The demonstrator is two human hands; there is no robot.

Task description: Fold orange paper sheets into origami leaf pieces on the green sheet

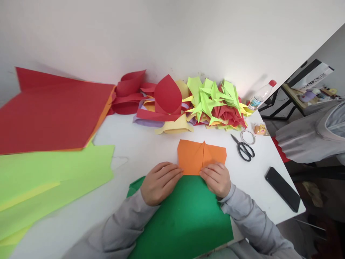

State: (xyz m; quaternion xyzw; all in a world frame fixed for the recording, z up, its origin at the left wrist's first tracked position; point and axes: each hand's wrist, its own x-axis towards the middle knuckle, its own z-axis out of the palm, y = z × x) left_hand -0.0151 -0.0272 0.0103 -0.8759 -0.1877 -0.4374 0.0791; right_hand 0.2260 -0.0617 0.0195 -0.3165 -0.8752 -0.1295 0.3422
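A folded piece of orange paper [191,154] with a crease down its middle lies in front of me. My left hand [161,182] grips its lower left corner, fingers pressed together and thumb hidden. At the lower edge, right of the crease, my right hand [217,178] holds the same paper with its fingers bunched. Beneath both hands and forearms spreads a large green sheet [185,219], which reaches the near table edge.
Red sheets [54,118] and light green sheets [67,176] lie left. Along the wall are red paper shapes [168,95] and pointed green folded papers [207,97]. Right are a bottle [261,95], scissors [244,149], a tape roll [248,137], a small packet [260,129] and a black phone [282,189].
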